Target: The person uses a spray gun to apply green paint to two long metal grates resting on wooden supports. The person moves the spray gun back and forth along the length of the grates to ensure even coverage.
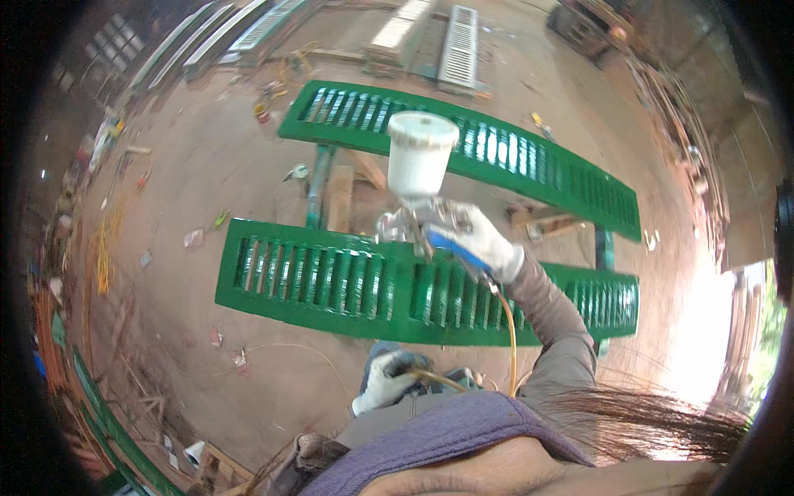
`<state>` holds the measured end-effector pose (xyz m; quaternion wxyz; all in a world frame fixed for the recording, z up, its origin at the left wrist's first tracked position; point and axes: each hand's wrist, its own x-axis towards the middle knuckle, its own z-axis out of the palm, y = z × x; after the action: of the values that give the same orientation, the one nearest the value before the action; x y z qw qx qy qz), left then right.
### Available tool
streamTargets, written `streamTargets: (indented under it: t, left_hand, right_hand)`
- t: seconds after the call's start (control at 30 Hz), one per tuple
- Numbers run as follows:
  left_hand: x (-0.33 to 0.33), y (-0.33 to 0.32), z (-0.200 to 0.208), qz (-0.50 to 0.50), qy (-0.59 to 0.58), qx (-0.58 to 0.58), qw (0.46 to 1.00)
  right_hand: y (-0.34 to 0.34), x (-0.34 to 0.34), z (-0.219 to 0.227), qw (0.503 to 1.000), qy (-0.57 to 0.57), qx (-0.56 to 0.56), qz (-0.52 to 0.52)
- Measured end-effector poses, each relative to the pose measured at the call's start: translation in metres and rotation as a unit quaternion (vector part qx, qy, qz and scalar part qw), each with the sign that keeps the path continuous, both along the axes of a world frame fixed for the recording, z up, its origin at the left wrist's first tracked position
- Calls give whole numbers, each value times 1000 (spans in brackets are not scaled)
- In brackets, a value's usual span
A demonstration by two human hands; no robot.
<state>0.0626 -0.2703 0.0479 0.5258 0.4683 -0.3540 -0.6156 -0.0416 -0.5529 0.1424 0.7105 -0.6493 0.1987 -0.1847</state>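
In my gloved right hand is a paint spray gun, gripped by its handle and topped by a white cup. It is held over the gap between two glossy green louvered shutters. The near shutter lies below the gun and my right forearm hides part of it; the cup covers part of the far shutter. A yellowish hose runs down from the gun toward my body. Close to my body, my gloved left hand is closed around a length of hose.
Supports hold the shutters above the dirt floor. Wooden boards stand between them. More shutters lie at the back, and a small paint can sits at far left. Stacked timber lines the right side.
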Motion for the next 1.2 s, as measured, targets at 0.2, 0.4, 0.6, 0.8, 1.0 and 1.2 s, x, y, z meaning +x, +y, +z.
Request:
streamTargets:
  t: [0.2, 0.4, 0.6, 0.8, 1.0, 1.2]
  left_hand:
    - [-150, -6, -15, 65, 46, -19, 997]
    - [-325, 28, -66, -93, 176, 22, 980]
    - [-422, 21, -86, -317, 229, 163, 906]
    - [-493, -17, -91, -393, 178, 163, 887]
    - [-542, -86, -121, -477, 132, 180, 850]
    - [-627, -100, -81, -285, 230, -20, 930]
  right_hand:
    - [120, -215, 24, 999, 8, 41, -25]
    - [239, -407, -24, 967, 80, -81, -227]
    - [322, -525, -32, 901, 64, 36, -428]
    - [325, -590, -24, 882, 106, -27, -458]
    - [294, -633, -39, 880, 161, -35, -446]
    - [244, -693, -25, 889, 126, 65, -434]
